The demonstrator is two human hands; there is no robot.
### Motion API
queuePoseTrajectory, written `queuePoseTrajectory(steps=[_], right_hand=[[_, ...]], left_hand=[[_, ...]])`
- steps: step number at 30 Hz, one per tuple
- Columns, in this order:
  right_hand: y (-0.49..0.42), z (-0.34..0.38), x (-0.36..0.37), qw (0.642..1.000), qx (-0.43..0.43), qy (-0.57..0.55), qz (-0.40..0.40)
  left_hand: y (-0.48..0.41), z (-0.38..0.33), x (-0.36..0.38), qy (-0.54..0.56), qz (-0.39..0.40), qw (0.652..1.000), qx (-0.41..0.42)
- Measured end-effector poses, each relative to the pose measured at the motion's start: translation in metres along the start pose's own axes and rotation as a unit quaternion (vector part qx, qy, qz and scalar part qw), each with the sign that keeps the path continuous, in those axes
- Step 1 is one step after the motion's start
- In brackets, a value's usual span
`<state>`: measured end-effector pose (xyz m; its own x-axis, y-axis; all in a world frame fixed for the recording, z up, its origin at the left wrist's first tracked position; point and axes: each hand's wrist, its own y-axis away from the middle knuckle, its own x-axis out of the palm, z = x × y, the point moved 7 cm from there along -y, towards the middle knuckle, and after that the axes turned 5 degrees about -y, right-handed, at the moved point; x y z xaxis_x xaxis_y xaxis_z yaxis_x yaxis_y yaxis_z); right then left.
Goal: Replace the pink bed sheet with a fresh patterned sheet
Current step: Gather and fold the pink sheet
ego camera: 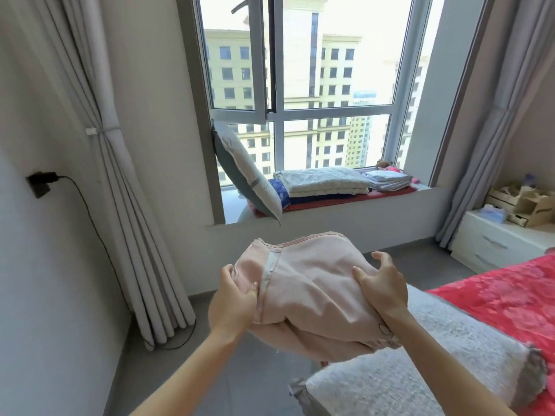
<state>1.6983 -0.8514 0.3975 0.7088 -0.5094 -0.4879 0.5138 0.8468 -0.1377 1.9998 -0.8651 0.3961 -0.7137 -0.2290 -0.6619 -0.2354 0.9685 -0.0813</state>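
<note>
Both hands, left and right, grip a bundled pink bed sheet facing the window seat; loose folds underneath could slip free and drag.

left hand bare | right hand bare | forearms bare

The underside of the pink sheet is hidden between the left hand and right hand. Right of them the bed runs off the edge. Far beyond, a small sill object is unreadable.
</note>
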Motion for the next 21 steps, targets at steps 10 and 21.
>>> queuePoseTrajectory(steps=[10,21], right_hand=[[-0.182,0.033,0.125,0.984,0.098,-0.003,-0.147],[-0.381,0.015,0.164,0.952,0.136,0.043,-0.27]], left_hand=[[-0.315,-0.048,0.076,-0.021,0.167,0.977,0.13],[-0.526,-0.139,0.232,-0.012,0.285,0.934,0.214]])
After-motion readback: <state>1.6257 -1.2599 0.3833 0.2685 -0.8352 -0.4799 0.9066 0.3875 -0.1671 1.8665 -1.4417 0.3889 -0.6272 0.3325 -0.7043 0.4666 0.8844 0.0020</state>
